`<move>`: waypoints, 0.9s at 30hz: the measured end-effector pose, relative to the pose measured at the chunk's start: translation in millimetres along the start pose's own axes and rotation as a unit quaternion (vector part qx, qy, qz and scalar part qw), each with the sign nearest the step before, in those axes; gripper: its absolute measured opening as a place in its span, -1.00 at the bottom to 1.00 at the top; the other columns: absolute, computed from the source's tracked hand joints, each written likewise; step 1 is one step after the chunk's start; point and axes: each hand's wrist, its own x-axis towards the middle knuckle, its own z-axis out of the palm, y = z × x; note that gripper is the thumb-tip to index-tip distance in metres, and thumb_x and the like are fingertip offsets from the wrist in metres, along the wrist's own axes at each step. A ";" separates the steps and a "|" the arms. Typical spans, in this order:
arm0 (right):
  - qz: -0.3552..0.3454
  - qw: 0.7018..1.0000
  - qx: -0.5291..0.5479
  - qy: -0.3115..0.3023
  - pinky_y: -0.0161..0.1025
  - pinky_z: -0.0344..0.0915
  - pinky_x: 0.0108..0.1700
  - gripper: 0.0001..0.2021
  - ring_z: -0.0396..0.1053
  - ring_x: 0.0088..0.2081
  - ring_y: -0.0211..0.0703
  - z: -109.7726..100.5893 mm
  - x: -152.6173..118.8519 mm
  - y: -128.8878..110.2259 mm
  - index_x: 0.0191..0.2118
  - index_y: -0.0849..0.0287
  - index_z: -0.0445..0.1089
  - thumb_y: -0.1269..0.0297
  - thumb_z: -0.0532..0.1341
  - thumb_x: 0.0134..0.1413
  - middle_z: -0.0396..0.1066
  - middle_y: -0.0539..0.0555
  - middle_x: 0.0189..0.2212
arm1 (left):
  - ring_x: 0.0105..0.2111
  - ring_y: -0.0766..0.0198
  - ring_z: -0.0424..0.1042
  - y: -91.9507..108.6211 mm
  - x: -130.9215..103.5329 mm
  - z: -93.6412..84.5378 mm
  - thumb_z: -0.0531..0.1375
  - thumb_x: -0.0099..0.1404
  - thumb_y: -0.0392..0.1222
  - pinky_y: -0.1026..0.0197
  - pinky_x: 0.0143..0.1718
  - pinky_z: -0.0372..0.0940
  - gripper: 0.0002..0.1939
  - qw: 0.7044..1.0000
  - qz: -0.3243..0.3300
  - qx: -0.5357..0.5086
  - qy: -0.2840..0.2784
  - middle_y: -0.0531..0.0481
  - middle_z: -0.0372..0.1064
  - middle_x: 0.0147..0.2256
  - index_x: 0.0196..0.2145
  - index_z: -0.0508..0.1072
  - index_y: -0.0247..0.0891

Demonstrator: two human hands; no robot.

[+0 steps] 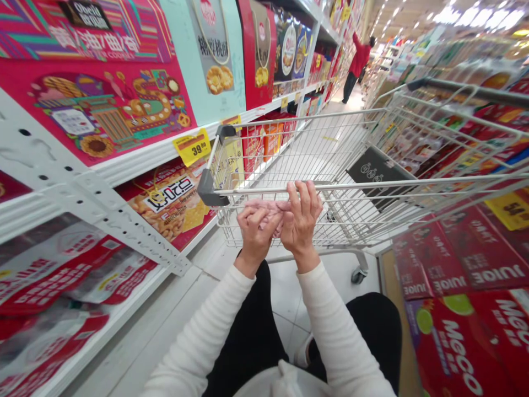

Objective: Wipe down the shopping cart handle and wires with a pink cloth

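A wire shopping cart (268, 191) stands in front of me, with a grey plastic corner piece (212, 188) at its near left. At its near top rail a bunched pink cloth (266, 206) lies in and between my hands. My left hand (257, 234) is closed, its bent fingers and thumb pinching the cloth just below the rail. To the right, my right hand (303, 218) has its curled fingers across the rail, and its thumb side meets the cloth. Its palm and part of the cloth are hidden from view.
Left, a white shelf (144, 165) holds boxed cookies (124, 99) and a yellow price tag (193, 147). Red juice cartons (463, 331) are stacked at right. A cart wheel (359, 274) rests on the tiled floor. A person in red (359, 60) stands farther down the aisle.
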 end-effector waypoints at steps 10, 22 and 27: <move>-0.007 0.999 0.006 0.038 0.11 0.07 0.34 -0.39 0.09 0.44 0.08 0.2 1.8 -2.1 0.47 0.15 0.07 0.14 -0.30 0.45 0.33 0.24 0.28 | -0.05 0.10 0.24 -27.4 2.0 -6.6 0.21 0.45 -0.09 0.00 0.06 0.23 -0.84 0.994 -0.086 0.060 0.001 -0.10 0.26 -0.15 -0.16 0.62 -0.04; 0.001 1.000 0.007 0.019 0.13 0.08 0.35 -0.39 0.05 0.46 0.09 0.1 1.1 -0.4 0.46 0.12 0.09 0.15 -0.26 0.44 0.30 0.22 0.31 | 0.03 0.08 0.22 -10.8 -1.6 -13.7 0.24 0.42 -0.19 -0.06 0.13 0.22 -0.78 0.997 -0.080 0.019 0.014 -0.07 0.24 -0.08 -0.02 0.55 0.03; -0.010 1.000 0.011 0.013 0.10 0.09 0.36 -0.40 0.05 0.46 0.06 -4.4 0.0 -1.0 0.45 0.14 0.11 0.13 -0.27 0.45 0.30 0.23 0.30 | -0.01 0.12 0.25 -5.6 -29.3 0.6 0.21 0.44 -0.20 0.02 0.06 0.30 -0.85 0.999 -0.003 0.038 -0.027 -0.07 0.25 -0.13 -0.09 0.56 -0.03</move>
